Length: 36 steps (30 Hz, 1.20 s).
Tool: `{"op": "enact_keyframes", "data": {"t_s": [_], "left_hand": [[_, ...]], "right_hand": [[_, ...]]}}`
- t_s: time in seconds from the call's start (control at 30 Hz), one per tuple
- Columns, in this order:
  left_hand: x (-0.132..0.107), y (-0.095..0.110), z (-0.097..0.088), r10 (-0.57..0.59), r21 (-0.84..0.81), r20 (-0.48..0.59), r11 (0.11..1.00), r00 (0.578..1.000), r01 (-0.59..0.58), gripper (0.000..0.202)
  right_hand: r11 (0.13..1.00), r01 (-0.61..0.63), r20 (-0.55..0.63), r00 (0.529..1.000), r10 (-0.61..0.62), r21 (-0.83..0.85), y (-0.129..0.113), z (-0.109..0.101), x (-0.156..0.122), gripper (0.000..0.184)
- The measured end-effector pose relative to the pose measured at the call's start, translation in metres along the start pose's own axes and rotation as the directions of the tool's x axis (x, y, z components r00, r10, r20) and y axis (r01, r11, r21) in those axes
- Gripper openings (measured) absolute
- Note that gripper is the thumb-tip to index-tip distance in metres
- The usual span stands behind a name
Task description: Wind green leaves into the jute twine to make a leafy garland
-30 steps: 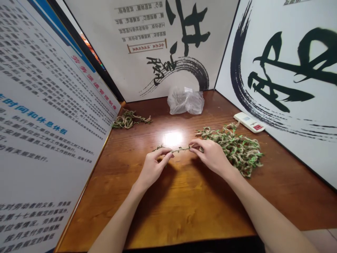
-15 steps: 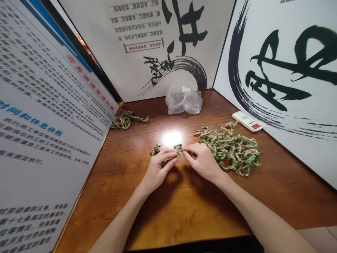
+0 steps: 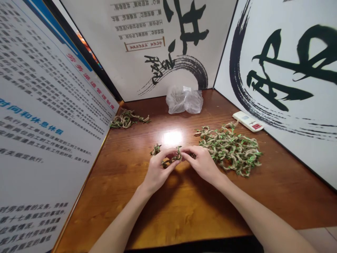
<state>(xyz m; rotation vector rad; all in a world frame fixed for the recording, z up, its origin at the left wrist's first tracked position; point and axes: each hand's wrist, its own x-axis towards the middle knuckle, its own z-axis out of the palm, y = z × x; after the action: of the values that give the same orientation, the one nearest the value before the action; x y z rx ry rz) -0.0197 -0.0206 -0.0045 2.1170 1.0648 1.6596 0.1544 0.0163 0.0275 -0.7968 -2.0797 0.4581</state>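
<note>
Over the middle of the table, my left hand (image 3: 159, 170) and my right hand (image 3: 201, 161) meet at the fingertips. Between them is a piece of leafy twine (image 3: 179, 154), brown cord with small green leaves. My left thumb and fingers close round it from the left, and some of it shows inside their curve. My right thumb and fingertips pinch at its right side; exactly what they grip is partly hidden. A leafy end (image 3: 156, 149) sticks out behind my left fingers. To the right, close beside my right hand, lies a tangled heap of the same leafy twine (image 3: 231, 151).
A smaller bundle of leafy twine (image 3: 127, 119) lies at the table's back left. A crumpled clear plastic bag (image 3: 184, 101) sits against the back panel. At the right, a white device with a red label (image 3: 247, 121) lies by the side panel. Printed panels enclose the wooden table (image 3: 168, 218).
My left fingers and thumb have spread wider apart, showing more twine between them. The piece at the fingertips has turned and dropped slightly. My right hand stays nearly in place.
</note>
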Motion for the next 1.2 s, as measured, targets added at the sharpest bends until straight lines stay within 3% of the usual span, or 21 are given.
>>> {"op": "enact_keyframes", "data": {"t_s": [0.17,0.4,0.5,0.63,0.73,0.83,0.97,1.1,1.2], "left_hand": [[0.0016,-0.0001,-0.0006,0.077,0.115,-0.013,0.991,0.997,-0.075,0.015],[0.0015,0.0002,-0.0017,0.120,0.198,0.002,0.973,0.993,-0.118,0.013],[-0.0005,-0.0007,0.0019,0.098,0.181,-0.039,0.980,0.994,-0.089,0.017],[-0.0004,-0.0028,0.0039,0.057,0.107,-0.110,0.993,0.992,-0.045,0.026],[0.0017,-0.0045,0.0003,0.110,0.171,-0.076,0.981,0.991,-0.096,0.013],[0.0019,-0.0065,-0.0042,0.134,0.261,-0.122,0.960,0.983,-0.099,0.010],[-0.0009,-0.0079,-0.0054,0.004,0.250,-0.162,0.968,0.987,0.037,0.007],[0.0002,-0.0055,-0.0003,-0.182,0.001,-0.138,0.983,0.973,0.184,0.011],[0.0031,-0.0029,0.0026,-0.300,-0.218,-0.126,0.938,0.945,0.269,0.015]], "right_hand": [[0.980,-0.107,0.068,0.993,0.096,0.170,-0.0048,-0.0033,0.0008,0.018],[0.949,-0.177,0.097,0.983,0.156,0.262,-0.0057,0.0008,-0.0002,0.021],[0.947,-0.202,0.074,0.979,0.190,0.250,-0.0037,0.0018,0.0001,0.020],[0.942,-0.209,0.094,0.977,0.191,0.262,-0.0012,-0.0008,0.0017,0.021],[0.925,-0.196,0.157,0.976,0.152,0.324,-0.0009,-0.0026,0.0028,0.021],[0.915,-0.205,0.198,0.970,0.142,0.348,-0.0016,-0.0033,0.0032,0.019],[0.917,-0.277,0.209,0.952,0.222,0.287,-0.0023,-0.0034,0.0030,0.017],[0.920,-0.303,0.185,0.947,0.262,0.250,-0.0022,-0.0025,0.0026,0.016],[0.915,-0.282,0.145,0.958,0.249,0.289,-0.0018,-0.0016,0.0029,0.017]]}}
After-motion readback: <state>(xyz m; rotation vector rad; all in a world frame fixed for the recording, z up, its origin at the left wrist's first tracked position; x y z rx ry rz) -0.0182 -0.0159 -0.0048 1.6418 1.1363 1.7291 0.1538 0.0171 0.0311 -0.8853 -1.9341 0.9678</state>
